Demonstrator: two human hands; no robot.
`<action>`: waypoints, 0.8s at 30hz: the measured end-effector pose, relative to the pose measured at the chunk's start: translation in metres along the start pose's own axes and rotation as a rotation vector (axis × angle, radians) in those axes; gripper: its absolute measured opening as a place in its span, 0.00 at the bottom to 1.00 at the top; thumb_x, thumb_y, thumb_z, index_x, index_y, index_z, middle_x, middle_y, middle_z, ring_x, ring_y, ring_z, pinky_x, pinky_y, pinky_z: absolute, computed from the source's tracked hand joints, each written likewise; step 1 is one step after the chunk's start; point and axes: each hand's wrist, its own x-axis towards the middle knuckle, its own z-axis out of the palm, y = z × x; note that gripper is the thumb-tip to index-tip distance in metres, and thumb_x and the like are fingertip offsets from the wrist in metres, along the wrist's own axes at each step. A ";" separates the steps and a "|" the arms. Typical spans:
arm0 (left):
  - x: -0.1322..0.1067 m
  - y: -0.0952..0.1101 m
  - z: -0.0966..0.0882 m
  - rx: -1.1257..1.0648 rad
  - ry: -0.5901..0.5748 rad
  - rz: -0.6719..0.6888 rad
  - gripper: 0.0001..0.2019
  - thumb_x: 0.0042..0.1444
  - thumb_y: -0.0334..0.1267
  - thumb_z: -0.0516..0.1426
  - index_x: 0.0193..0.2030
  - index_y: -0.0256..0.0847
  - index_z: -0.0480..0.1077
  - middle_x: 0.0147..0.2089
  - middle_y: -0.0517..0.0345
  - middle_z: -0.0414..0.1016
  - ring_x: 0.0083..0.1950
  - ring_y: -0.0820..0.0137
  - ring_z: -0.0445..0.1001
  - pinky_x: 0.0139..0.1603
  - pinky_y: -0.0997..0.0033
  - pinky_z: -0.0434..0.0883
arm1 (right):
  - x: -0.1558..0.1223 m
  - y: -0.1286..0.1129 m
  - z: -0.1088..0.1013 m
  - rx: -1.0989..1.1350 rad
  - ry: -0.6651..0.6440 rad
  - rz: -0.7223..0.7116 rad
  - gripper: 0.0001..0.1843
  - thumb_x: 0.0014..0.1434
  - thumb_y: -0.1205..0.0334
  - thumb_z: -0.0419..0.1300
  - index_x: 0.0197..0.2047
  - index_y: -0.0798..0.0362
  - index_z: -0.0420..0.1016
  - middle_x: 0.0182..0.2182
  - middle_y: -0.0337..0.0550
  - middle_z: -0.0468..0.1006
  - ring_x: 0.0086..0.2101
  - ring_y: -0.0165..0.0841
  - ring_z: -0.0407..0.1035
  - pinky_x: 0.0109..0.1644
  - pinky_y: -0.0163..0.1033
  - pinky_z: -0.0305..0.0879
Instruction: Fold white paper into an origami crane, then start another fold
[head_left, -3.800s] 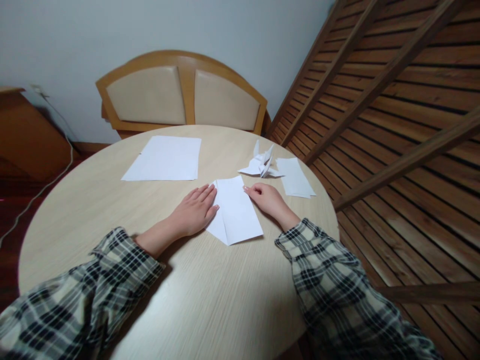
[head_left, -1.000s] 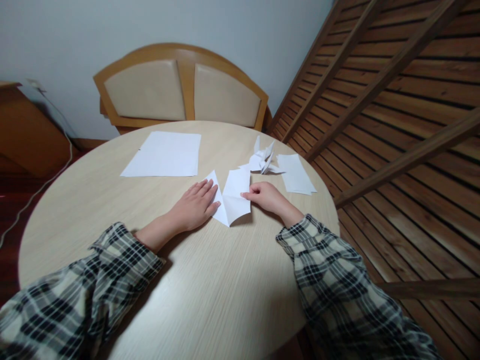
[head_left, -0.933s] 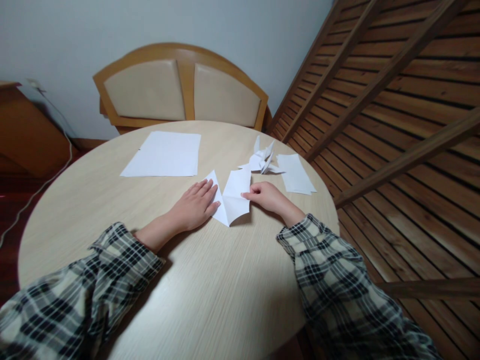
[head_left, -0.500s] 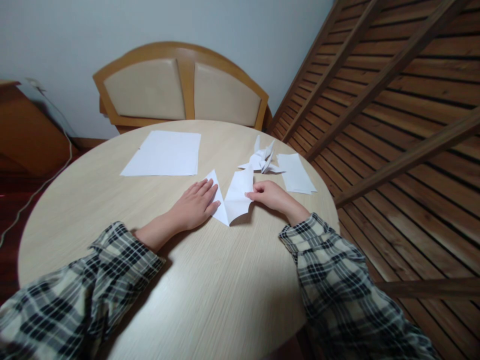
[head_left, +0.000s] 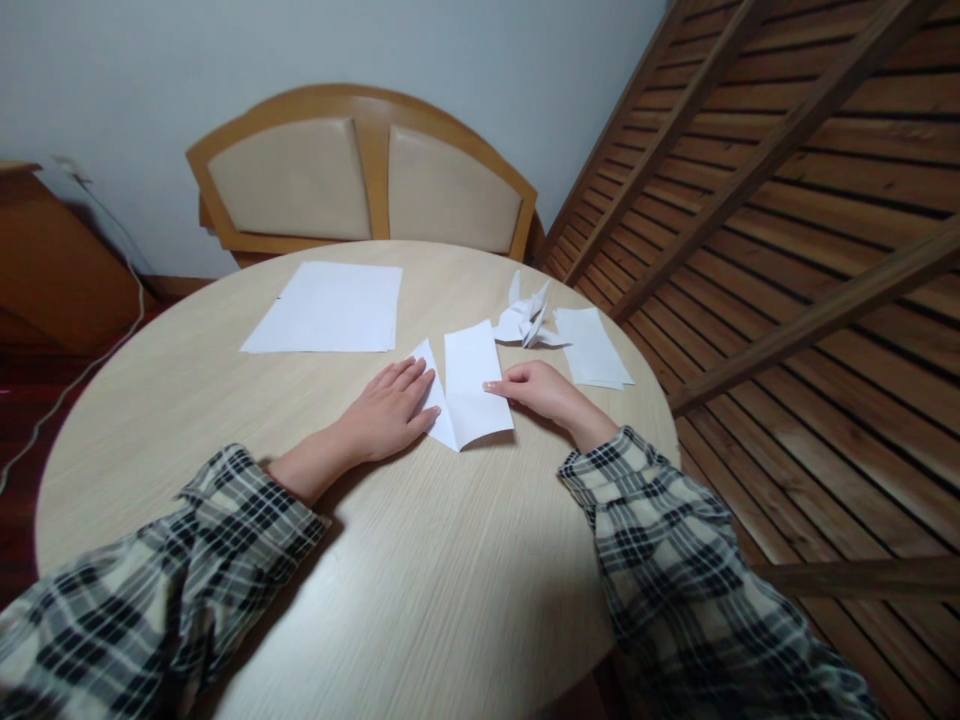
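Note:
A folded white sheet of paper (head_left: 469,390) lies on the round light-wood table (head_left: 375,540) in front of me. My left hand (head_left: 386,412) rests flat on its left flap, fingers stretched out and together. My right hand (head_left: 534,388) is at the sheet's right edge, with fingertips pinching the right flap, which stands slightly raised. Both arms wear plaid sleeves.
A stack of plain white sheets (head_left: 326,308) lies at the far left of the table. A folded paper crane (head_left: 526,316) and another white sheet (head_left: 592,346) sit at the far right. A wooden chair (head_left: 360,180) stands behind the table; slatted wood panels (head_left: 787,200) lean on the right.
The wide sheet from earlier is now narrower. My right hand lifted the right flap, folded it up, and has now laid it nearly flat. My left hand has stayed pressed on the left flap.

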 end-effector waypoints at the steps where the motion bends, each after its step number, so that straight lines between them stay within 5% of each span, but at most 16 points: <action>1: 0.000 -0.001 0.000 0.003 0.020 -0.001 0.33 0.66 0.52 0.41 0.69 0.30 0.54 0.73 0.42 0.53 0.74 0.55 0.47 0.72 0.54 0.47 | 0.001 0.001 0.001 -0.003 0.022 -0.003 0.20 0.53 0.49 0.64 0.21 0.55 0.68 0.19 0.34 0.59 0.23 0.25 0.49 0.28 0.37 0.43; 7: 0.002 -0.003 0.004 -0.001 0.086 0.010 0.30 0.67 0.50 0.38 0.66 0.30 0.59 0.70 0.43 0.58 0.72 0.57 0.51 0.71 0.56 0.49 | 0.005 0.005 0.006 -0.085 0.139 -0.078 0.22 0.57 0.47 0.60 0.21 0.55 0.68 0.20 0.35 0.61 0.24 0.27 0.53 0.29 0.38 0.46; 24: 0.002 -0.002 0.005 0.009 0.027 -0.046 0.33 0.67 0.52 0.37 0.70 0.29 0.52 0.73 0.40 0.51 0.74 0.55 0.45 0.71 0.51 0.46 | 0.004 0.002 0.008 -0.231 0.099 -0.054 0.23 0.58 0.50 0.58 0.18 0.53 0.60 0.18 0.35 0.57 0.23 0.27 0.50 0.28 0.39 0.43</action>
